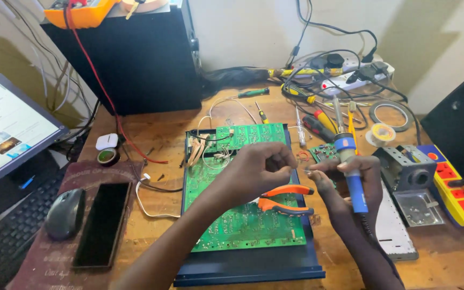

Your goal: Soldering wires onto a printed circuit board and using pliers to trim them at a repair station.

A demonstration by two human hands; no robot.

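Observation:
My right hand (353, 180) grips a blue-handled soldering iron (350, 164), tip pointing up and away. My left hand (261, 166) is pinched shut on a thin wire or strand of solder that runs across to the fingertips of my right hand. Both hands hover over a large green circuit board (243, 225) lying in a dark blue metal chassis (253, 266). Orange-handled pliers (285, 198) rest on the board just below my hands. A smaller green board (251, 134) sits at the chassis's far end.
Screwdrivers (318, 121), tape rolls (390, 113) and a tangled power strip (350, 78) crowd the far right. A metal stand (409, 177) and yellow socket strip (455, 185) lie right. A phone (103, 223), mouse (65, 212), keyboard (12, 231) and monitor (6, 123) are left; a black box (130, 59) stands behind.

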